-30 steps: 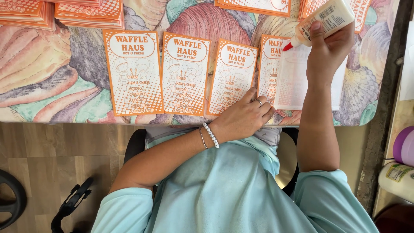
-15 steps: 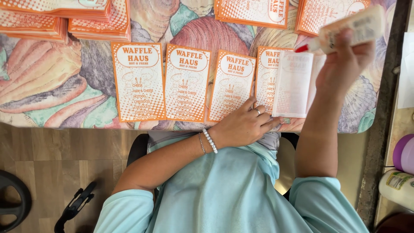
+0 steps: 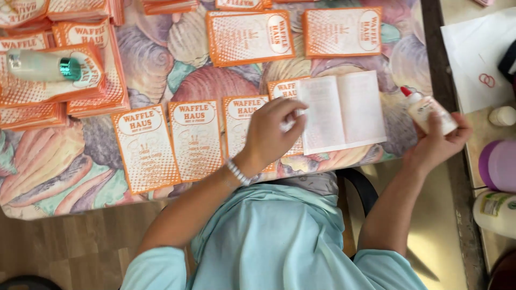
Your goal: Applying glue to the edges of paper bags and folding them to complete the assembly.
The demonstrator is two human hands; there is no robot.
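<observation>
Glue bottle sits clasped in the right hand at right of frame, red tip aimed up-left toward the opened white sheet; left hand pinches that sheet's left edge, centre frame.

Pale bottle with teal cap atop orange card stacks, purple container aside.

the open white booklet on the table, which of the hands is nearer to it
Left. The left hand touches the left edge of the open white booklet; the right hand is apart to its right, holding a white glue bottle with a red tip.
</observation>
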